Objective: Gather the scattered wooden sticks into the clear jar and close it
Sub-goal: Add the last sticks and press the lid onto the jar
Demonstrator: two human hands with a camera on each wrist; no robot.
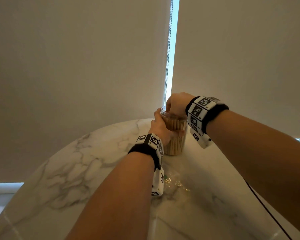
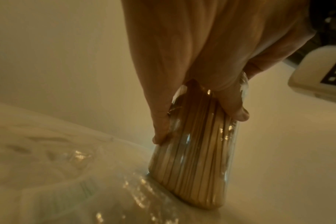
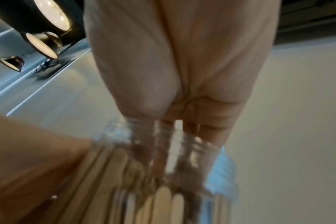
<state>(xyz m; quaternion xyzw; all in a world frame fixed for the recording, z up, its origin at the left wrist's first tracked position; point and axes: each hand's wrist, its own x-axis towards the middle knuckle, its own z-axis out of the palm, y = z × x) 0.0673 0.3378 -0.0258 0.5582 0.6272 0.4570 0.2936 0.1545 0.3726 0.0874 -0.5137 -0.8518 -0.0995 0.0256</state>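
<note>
- Clear jar (image 1: pixel 175 135) stands upright on the marble table (image 1: pixel 80 163), directly under the right hand and enclosed by the left.
- Wooden sticks (image 1: pixel 174 144) fill the jar, packed upright and reaching close to the threaded neck; in the left wrist view they show through the wall as vertical pale strips (image 2: pixel 194 159).
- Left hand (image 1: pixel 160 129) grips the upper half of the jar from its near-left side. Fingers are curled round the wall: the thumb (image 2: pixel 160 121) lies down one side, and a fingertip (image 2: pixel 238 112) presses the opposite side.
- Right hand (image 1: pixel 176 103) sits on top of the jar mouth, wrist bent, fingers pointing down to the rim.
- Right wrist view: the fingers (image 3: pixel 190 125) reach down to the threaded neck (image 3: pixel 136 136), which is blurred. The frames do not settle whether they pinch a stick, hold a lid or only touch the rim; grip state of this hand: cannot tell.
- Crumpled clear plastic wrap (image 1: pixel 176 183) lies on the table just below the left wrist, nearer the person than the jar. In the left wrist view it spreads as a shiny sheet (image 2: pixel 109 197) up to the jar's base.
- Both wrists carry black bands with white marker blocks; the right one (image 1: pixel 200 115) sits just right of the jar, the left one (image 1: pixel 153 142) at the jar's lower left.
- A dark cable (image 1: pixel 267 208) runs across the table beneath the right forearm.
- Behind the hands: pale roller blinds with a bright gap and a bead chain (image 1: pixel 169 49) directly above the right hand.
</note>
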